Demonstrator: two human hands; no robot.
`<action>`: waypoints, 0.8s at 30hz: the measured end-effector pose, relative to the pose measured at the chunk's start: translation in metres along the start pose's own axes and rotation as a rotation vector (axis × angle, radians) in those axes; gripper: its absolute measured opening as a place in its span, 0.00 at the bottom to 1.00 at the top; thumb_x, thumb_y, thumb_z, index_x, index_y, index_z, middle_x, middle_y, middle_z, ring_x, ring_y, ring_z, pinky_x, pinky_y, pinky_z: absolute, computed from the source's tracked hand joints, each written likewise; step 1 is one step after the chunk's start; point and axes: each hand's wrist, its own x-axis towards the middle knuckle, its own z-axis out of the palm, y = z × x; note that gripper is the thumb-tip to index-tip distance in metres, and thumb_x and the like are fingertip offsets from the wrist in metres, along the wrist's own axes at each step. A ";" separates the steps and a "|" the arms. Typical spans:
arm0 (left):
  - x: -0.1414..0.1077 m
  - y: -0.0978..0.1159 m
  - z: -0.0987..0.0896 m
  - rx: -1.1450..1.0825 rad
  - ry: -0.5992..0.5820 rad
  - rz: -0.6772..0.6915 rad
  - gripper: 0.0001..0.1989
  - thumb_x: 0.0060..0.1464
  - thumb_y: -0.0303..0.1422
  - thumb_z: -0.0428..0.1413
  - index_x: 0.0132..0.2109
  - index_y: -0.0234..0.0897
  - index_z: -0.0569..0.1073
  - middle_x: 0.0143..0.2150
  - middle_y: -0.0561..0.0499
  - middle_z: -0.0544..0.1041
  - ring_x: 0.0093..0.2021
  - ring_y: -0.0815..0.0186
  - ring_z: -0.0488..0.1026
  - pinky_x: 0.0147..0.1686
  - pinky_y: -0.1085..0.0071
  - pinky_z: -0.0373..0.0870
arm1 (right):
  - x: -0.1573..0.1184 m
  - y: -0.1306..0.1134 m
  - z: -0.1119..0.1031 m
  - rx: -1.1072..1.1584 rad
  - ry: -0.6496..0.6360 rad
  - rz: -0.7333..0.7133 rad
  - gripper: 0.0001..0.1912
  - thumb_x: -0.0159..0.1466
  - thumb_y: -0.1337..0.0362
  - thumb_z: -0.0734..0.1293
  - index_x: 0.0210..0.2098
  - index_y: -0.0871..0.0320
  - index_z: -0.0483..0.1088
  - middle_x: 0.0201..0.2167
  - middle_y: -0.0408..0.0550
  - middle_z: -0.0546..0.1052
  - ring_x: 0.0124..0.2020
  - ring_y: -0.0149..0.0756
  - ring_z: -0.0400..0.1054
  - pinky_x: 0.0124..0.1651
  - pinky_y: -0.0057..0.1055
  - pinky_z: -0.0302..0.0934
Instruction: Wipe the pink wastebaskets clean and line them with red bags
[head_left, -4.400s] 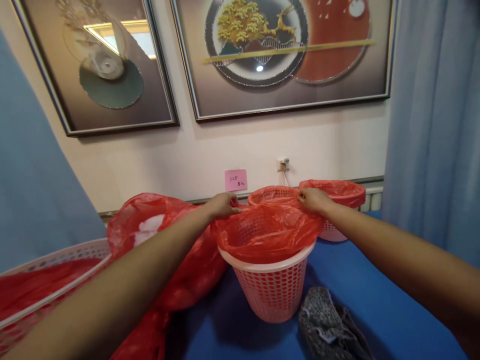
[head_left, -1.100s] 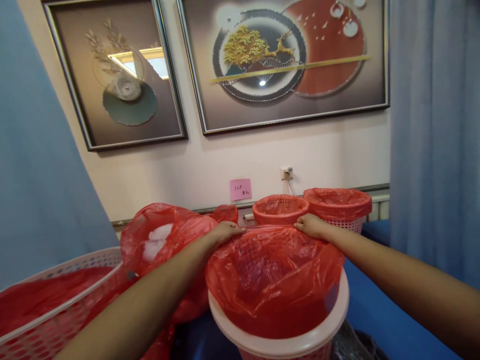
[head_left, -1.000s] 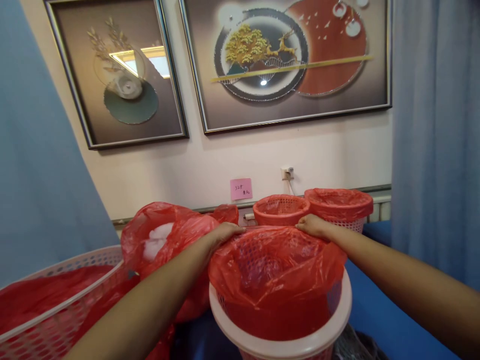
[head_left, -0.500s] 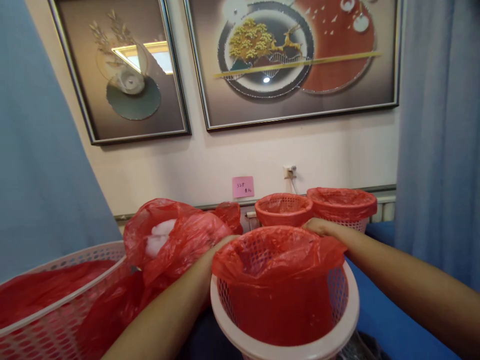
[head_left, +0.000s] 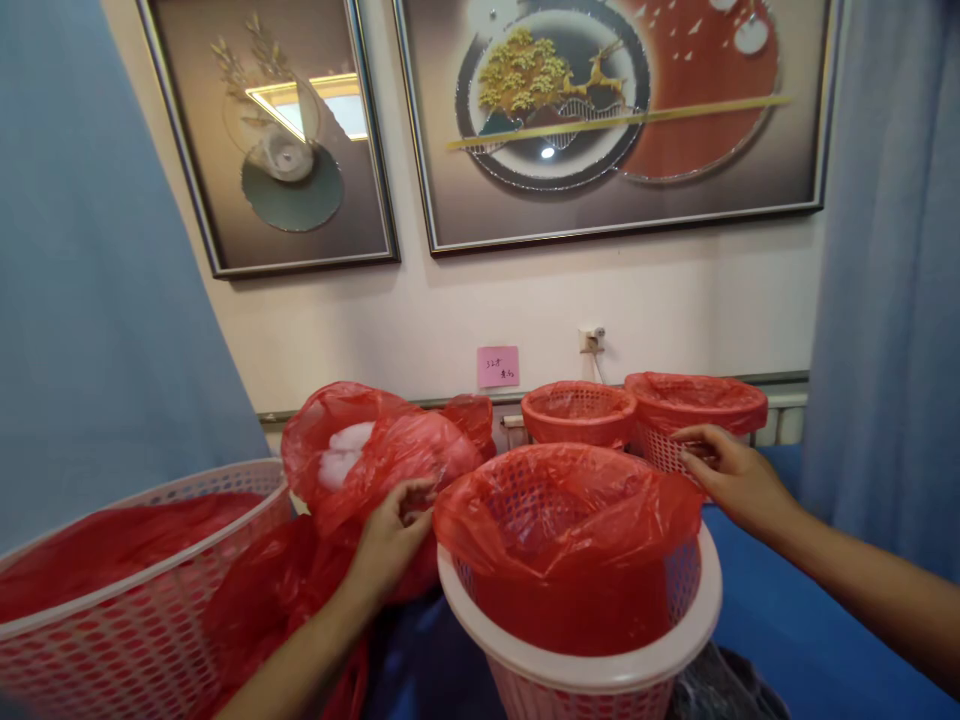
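Pale wall (head_left: 450,310) bears a pink note (head_left: 498,367) reading "32"; half-open, empty hands (head_left: 394,535) (head_left: 731,480) flank the lined basket (head_left: 581,672).

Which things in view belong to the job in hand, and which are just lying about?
Likely in the job:
- front basket
- its red liner
- left hand and right hand, either side
- rear baskets, lined likewise

Likely just lying about:
- dark cloth
- pink note
- wall plug
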 end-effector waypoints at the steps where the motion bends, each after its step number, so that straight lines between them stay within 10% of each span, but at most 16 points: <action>1: -0.007 0.002 -0.007 0.019 0.017 0.046 0.20 0.58 0.37 0.63 0.56 0.39 0.76 0.56 0.43 0.80 0.54 0.52 0.79 0.57 0.52 0.77 | -0.016 -0.005 -0.007 0.043 0.088 -0.119 0.16 0.67 0.59 0.64 0.51 0.55 0.75 0.51 0.57 0.81 0.50 0.48 0.77 0.52 0.42 0.73; 8: -0.036 0.012 -0.018 0.411 0.072 0.811 0.13 0.66 0.27 0.52 0.49 0.44 0.79 0.47 0.48 0.85 0.48 0.61 0.83 0.51 0.65 0.80 | -0.090 -0.044 -0.021 -0.054 0.071 -0.598 0.21 0.72 0.64 0.64 0.63 0.45 0.69 0.61 0.51 0.77 0.61 0.47 0.74 0.61 0.46 0.70; 14: -0.044 0.013 -0.016 0.393 0.179 0.917 0.10 0.66 0.25 0.53 0.49 0.41 0.76 0.45 0.47 0.83 0.47 0.62 0.82 0.51 0.66 0.80 | -0.082 -0.037 -0.014 -0.068 0.118 -0.707 0.10 0.74 0.68 0.64 0.50 0.48 0.73 0.41 0.46 0.80 0.42 0.39 0.77 0.46 0.37 0.74; 24: -0.077 0.025 -0.016 0.412 0.161 1.001 0.12 0.65 0.25 0.56 0.53 0.39 0.74 0.49 0.46 0.81 0.52 0.64 0.80 0.55 0.70 0.78 | -0.065 -0.039 -0.024 -0.235 0.141 -0.680 0.19 0.71 0.66 0.65 0.61 0.51 0.69 0.61 0.55 0.74 0.63 0.52 0.70 0.63 0.56 0.70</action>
